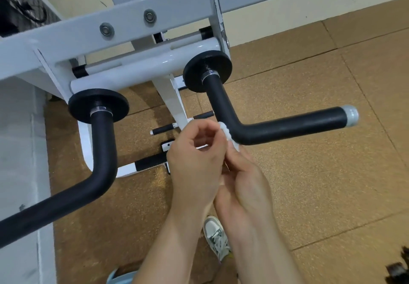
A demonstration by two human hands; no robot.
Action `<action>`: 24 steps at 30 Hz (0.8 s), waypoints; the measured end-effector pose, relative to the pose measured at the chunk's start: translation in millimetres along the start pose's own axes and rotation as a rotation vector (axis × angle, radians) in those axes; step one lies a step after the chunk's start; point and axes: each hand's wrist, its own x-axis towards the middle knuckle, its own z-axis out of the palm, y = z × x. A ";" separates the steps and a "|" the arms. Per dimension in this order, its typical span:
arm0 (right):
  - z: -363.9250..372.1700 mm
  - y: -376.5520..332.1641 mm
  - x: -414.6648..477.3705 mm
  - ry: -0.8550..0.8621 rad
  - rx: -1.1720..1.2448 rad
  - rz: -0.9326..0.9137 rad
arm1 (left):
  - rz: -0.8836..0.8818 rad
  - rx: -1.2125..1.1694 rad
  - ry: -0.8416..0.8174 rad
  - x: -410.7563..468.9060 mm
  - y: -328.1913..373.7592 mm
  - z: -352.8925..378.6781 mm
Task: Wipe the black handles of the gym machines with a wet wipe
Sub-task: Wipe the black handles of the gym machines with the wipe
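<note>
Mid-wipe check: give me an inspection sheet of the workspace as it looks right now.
Surface: brown tiled floor.
Job's things: wet wipe bunched against the bend of the right black handle; no hand on the left black handle.
Clutter: dark blurred object at the frame's corner, unidentifiable.
Grippers: left hand and right hand both pinch the wipe with their fingers.
Cables: black cable behind the machine.
Surroundings: grey machine frame, cream wall, a shoe below.

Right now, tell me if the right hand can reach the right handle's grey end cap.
Probably yes: the right hand holds the wet wipe at the bend of the right handle, and nothing blocks the bar to the grey end cap.
</note>
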 end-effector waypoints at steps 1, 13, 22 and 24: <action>-3.0 -1.5 -1.5 0.007 0.006 -0.015 | -0.016 0.003 0.005 -2.8 -1.1 1.3; 3.7 -5.8 -3.6 0.098 -0.044 -0.014 | -0.110 0.070 -0.035 -13.7 -0.2 -2.6; 0.7 -19.3 -0.9 0.082 0.041 0.061 | 0.199 0.298 -0.113 -25.1 10.3 0.6; -2.9 -25.4 -5.5 0.094 0.065 0.044 | 0.315 0.418 -0.107 -22.0 10.3 0.4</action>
